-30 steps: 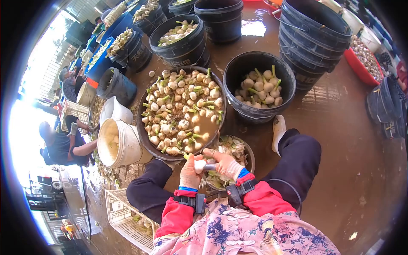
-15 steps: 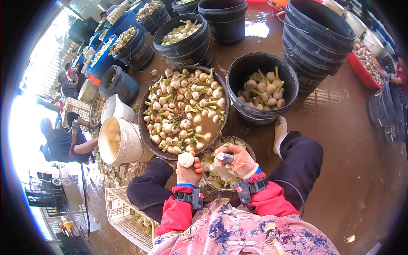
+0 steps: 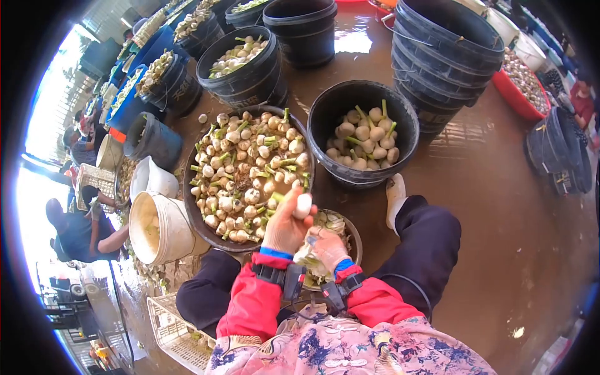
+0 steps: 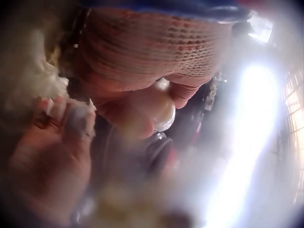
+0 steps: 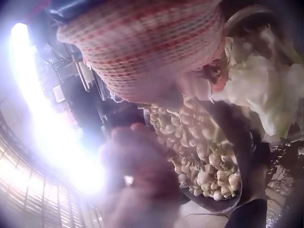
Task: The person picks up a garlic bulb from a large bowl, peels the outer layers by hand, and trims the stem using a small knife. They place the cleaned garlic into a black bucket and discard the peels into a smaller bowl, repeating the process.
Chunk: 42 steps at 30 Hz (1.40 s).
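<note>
My left hand, in a knit work glove, holds a peeled white garlic bulb up over the near edge of the wide tub; its green stem points left. In the left wrist view the bulb shows between the curled fingers. Just below and right, my gloved right hand grips loose garlic peels over the peel basin. A blurred greyish piece shows at the right fingers; the metal tool held earlier is otherwise hidden. Unpeeled garlic bulbs fill the tub.
A black bucket with cleaned garlic stands beyond the right hand. White buckets stand left, a plastic crate by the left leg. Stacked black buckets are at back right. Another person works at far left.
The left hand has risen and moved right with the bulb, its stem turned left. The right hand has dropped lower, now with peels at its fingers; the metal tool has gone from head view.
</note>
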Motion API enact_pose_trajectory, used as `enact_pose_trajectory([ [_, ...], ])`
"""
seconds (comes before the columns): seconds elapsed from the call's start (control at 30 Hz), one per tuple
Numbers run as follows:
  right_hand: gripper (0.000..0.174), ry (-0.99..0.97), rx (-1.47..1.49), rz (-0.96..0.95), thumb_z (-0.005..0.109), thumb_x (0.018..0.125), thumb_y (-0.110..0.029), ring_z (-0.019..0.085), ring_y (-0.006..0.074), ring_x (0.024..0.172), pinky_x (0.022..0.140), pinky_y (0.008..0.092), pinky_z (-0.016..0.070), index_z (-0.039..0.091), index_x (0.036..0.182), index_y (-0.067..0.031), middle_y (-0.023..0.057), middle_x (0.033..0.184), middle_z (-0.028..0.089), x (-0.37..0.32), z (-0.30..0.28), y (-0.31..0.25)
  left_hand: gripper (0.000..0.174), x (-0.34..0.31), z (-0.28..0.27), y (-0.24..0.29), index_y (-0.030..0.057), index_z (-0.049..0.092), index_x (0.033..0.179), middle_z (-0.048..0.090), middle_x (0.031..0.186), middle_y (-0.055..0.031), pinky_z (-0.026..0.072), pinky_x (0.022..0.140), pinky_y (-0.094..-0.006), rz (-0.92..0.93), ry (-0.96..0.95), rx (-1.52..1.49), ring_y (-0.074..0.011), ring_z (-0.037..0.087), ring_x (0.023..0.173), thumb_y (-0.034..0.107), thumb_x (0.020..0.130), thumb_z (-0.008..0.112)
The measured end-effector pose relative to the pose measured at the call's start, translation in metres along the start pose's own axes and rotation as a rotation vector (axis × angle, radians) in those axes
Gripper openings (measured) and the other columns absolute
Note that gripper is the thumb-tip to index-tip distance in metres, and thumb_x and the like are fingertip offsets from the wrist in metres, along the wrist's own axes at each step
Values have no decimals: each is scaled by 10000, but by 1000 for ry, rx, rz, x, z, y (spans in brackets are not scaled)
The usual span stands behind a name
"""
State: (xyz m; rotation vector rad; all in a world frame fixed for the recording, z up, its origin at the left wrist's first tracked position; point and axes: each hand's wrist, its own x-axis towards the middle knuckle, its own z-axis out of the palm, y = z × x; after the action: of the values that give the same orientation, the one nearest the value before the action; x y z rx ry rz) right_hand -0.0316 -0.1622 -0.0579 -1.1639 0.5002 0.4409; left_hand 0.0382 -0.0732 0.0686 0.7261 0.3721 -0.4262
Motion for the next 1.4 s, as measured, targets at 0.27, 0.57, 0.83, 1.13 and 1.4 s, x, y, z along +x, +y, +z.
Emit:
enact_pose_trajectory([
  [0.27,325,-24,-296,1,505,819,22,565,98,740,679,219,453,633,1105,-63,24,919,651,2,8,-14,532,71,93,39,77,319,1356,552,1087,-98,501,817,-399,138,-262,116,-274,567,958,115,883,561],
  [0.57,359,305,612,-73,393,812,106,533,148,663,561,254,449,577,1106,14,91,866,586,14,10,-23,493,85,-134,52,45,448,1287,608,1041,-93,506,775,-347,38,334,706,-234,616,841,180,843,612],
  [0.83,260,300,518,53,463,890,-21,512,136,592,550,257,457,559,1129,9,78,814,577,25,13,-17,510,139,-166,-16,62,519,1230,582,1140,-191,433,913,-372,-217,315,1942,-312,549,1088,324,806,626],
  [1.13,337,190,-137,-60,535,801,15,603,159,833,789,251,475,621,1122,-43,65,965,647,19,7,-11,450,88,-144,27,35,506,1210,636,987,-127,520,704,-316,-444,231,1050,-254,634,901,231,817,606],
  [1.4,462,-38,222,99,552,837,6,568,130,1004,859,227,441,450,1287,36,86,1150,594,-13,23,-50,413,-36,-101,12,69,500,1188,570,1116,-94,515,815,-345,-97,48,224,-220,578,1010,85,806,659],
])
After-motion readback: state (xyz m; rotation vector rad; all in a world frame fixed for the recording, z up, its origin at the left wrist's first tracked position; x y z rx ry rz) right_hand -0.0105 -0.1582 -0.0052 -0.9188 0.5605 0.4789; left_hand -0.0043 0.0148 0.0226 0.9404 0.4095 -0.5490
